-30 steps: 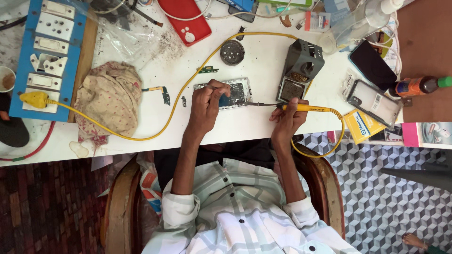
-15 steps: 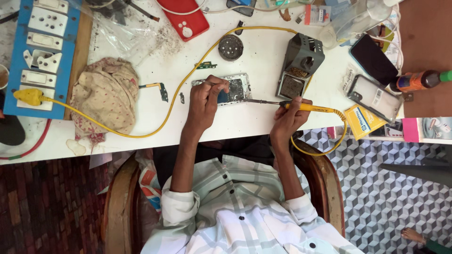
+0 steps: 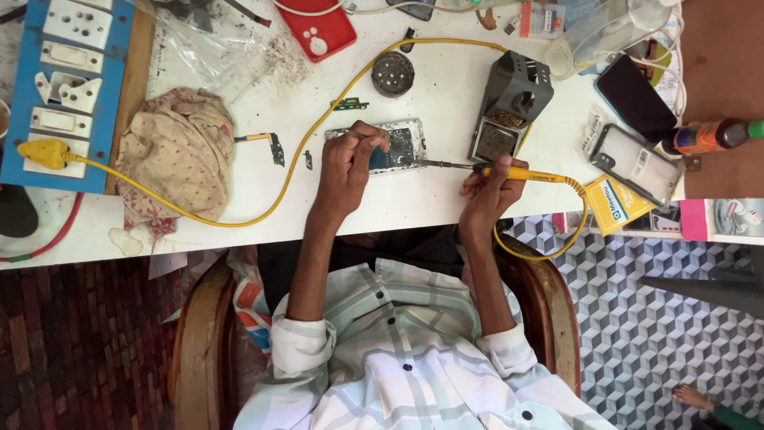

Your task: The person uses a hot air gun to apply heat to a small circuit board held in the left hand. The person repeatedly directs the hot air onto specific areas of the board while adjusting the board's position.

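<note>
Left hand (image 3: pixel 350 167) pressing on opened phone (image 3: pixel 391 147); right hand (image 3: pixel 487 187) apart, clamped on yellow soldering iron (image 3: pixel 509 171), tip at phone's edge.

Opened phone (image 3: pixel 395 148) lies on table (image 3: pixel 430 203), cloth (image 3: pixel 171 155) left, iron stand (image 3: pixel 509 115) right

The right hand (image 3: pixel 487 185) has slid the yellow soldering iron (image 3: pixel 509 172) slightly left, its tip nearer the opened phone (image 3: pixel 398 147).
</note>
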